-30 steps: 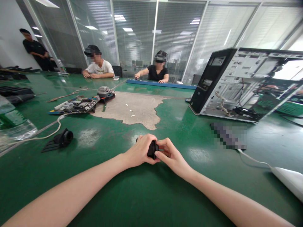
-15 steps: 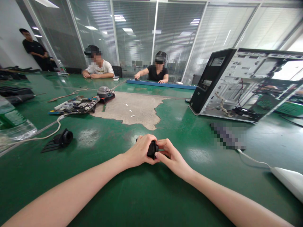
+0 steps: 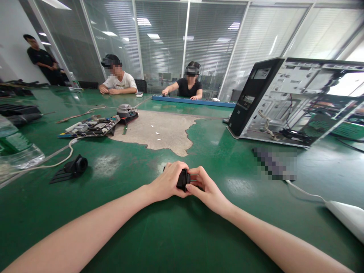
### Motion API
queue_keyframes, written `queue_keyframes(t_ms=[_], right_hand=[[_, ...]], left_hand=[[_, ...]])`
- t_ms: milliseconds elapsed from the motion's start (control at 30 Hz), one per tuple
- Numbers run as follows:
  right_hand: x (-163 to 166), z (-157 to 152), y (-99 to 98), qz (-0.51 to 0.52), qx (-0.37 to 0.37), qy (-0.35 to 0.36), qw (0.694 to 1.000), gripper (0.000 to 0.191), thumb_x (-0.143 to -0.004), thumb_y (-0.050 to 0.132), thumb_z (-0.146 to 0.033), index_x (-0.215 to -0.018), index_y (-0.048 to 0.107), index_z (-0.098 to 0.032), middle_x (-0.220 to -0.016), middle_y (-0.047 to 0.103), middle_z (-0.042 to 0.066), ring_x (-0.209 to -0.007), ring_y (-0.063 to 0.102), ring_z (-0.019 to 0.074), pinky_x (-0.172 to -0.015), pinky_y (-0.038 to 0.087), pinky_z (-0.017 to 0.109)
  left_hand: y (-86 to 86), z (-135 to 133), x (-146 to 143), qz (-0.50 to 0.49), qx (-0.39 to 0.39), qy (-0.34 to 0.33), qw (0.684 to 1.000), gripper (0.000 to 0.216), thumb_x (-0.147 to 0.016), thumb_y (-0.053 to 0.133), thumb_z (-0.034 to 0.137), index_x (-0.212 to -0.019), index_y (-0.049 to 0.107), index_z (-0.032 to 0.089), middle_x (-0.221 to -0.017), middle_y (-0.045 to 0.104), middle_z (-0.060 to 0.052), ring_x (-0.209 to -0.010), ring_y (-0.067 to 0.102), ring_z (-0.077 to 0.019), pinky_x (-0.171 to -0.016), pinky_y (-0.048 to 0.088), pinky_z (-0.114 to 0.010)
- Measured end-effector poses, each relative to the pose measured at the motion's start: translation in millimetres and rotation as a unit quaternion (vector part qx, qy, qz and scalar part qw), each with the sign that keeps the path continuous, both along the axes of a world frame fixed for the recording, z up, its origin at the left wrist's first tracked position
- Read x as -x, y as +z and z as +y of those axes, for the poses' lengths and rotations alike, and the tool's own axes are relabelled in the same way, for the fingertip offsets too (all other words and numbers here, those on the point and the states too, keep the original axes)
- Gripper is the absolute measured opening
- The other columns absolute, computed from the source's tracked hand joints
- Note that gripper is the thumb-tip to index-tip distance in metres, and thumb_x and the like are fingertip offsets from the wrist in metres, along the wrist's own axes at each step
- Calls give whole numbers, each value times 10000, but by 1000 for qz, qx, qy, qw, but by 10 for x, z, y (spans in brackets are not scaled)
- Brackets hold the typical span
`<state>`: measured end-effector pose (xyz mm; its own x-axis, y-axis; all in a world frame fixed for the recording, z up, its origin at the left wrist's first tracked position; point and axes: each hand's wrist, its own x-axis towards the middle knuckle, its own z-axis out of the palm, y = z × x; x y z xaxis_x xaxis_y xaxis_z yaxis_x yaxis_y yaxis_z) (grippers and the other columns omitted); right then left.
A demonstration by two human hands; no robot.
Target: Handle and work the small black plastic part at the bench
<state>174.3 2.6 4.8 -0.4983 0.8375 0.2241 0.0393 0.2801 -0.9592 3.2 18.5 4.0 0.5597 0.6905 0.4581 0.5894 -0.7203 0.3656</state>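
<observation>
A small black boxy part [image 3: 182, 181] is between my hands above the green table [image 3: 159, 239]; its exact kind does not show. My left hand [image 3: 168, 181] wraps round it from the left and hides much of it. On its right end, the fingertips and thumb of my right hand [image 3: 206, 189] close in a pinch. A black plastic piece with a round opening [image 3: 74, 167] lies on the table to the left of my hands.
A computer case [image 3: 256, 98] with its side off stands at the right. Left are a circuit board [image 3: 93, 127], a cooler [image 3: 126, 112] and a water bottle [image 3: 19, 148]. A white device [image 3: 345, 216] with a cable lies near right. Two people sit across the table; another person stands far left.
</observation>
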Motion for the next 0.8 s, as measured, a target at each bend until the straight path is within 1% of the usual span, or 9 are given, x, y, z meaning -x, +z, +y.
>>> queue_keyframes(t_ms=[167,400,533,700,800], right_hand=[[9,2,-16,17,-1,-14,1000,152,-795,535,-244,-906,434,-218,-926,508,16,-903,552,147,-756,487,294],[2,0,12,-9,34,-20,999,252,-788,537,-238,-1003,407,-216,-961,521,37,-913,552,159,-778,483,325],[-5,1,6,4,4,4,1000,218,-779,552,-199,-950,418,-219,-930,522,15,-925,547,150,-833,456,330],[4,6,-9,13,10,-5,1000,166,-790,536,-216,-911,422,-223,-907,524,8,-896,554,146,-752,479,295],[9,10,-6,5,21,-15,1000,191,-787,539,-223,-933,416,-221,-927,524,16,-906,554,150,-749,486,295]], left_hand=[[-20,4,9,1,-2,-1,1000,578,-616,664,332,-1048,304,200,-1054,477,-69,-952,485,-229,-800,348,-364],[-11,4,0,0,-1,1,1000,574,-619,660,345,-1045,303,202,-1053,474,-68,-949,484,-227,-802,345,-364],[7,-8,0,6,1,2,1000,537,-630,644,325,-1031,308,203,-1038,480,-63,-929,489,-221,-792,347,-358],[-2,-5,3,4,-1,2,1000,560,-630,648,332,-1049,299,203,-1047,478,-65,-937,485,-220,-791,348,-356],[-14,3,1,2,-1,2,1000,563,-626,654,337,-1046,302,204,-1047,478,-64,-936,486,-220,-791,350,-355]])
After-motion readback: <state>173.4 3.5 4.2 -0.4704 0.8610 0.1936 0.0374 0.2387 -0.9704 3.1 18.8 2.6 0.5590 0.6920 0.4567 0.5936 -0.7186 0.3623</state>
